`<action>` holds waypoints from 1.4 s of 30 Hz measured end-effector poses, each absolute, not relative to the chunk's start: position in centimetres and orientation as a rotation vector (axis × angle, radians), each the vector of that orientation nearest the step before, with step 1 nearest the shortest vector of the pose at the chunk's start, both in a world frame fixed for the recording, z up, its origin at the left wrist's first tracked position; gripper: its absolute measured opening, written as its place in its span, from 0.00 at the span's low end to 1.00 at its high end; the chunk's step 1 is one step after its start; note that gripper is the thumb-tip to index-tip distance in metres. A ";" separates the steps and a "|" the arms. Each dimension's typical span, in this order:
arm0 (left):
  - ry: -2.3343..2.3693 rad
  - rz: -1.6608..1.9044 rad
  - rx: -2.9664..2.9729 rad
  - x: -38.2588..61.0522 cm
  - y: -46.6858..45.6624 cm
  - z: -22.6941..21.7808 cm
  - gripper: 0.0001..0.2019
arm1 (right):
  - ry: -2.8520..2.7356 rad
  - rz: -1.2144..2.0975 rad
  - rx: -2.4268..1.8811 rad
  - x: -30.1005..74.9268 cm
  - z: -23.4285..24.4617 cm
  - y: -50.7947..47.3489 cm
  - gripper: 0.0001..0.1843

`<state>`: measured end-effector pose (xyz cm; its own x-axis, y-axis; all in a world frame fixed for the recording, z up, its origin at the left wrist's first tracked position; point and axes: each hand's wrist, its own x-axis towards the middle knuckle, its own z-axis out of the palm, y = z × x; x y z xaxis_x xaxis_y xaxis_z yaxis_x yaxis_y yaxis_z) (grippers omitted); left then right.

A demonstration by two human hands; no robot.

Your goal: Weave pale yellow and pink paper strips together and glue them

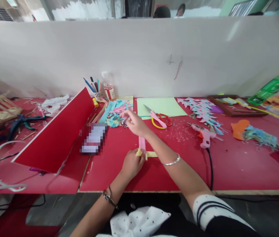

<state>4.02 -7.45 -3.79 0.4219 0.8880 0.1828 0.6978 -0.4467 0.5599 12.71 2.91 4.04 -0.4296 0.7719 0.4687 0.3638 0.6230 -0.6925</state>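
Note:
My left hand (131, 163) is closed, pinching the crossing of a pink paper strip (142, 143) and a yellow paper strip (152, 154) on the red table (154, 177). My right hand (134, 122) reaches forward across the table toward a pile of blue and pink paper strips (116, 112). Its fingers are blurred by motion, loosely spread, touching the pile's edge near a small dark object. A silver bangle sits on my right wrist, a beaded bracelet on my left.
Yellow-and-pink scissors (159, 120) lie on a green sheet (161, 106). A pink glue gun (204, 134) with its black cord lies right. A red board (58, 131) leans left. A pen cup (93, 87), glue bottle (109, 89), cut paper shapes (203, 110), wooden tray (235, 107).

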 end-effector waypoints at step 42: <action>1.535 0.296 2.598 4.9 -9.7 -2.5 0.15 | -2.209 0.407 -1.509 22.0 -2.9 -10.7 0.09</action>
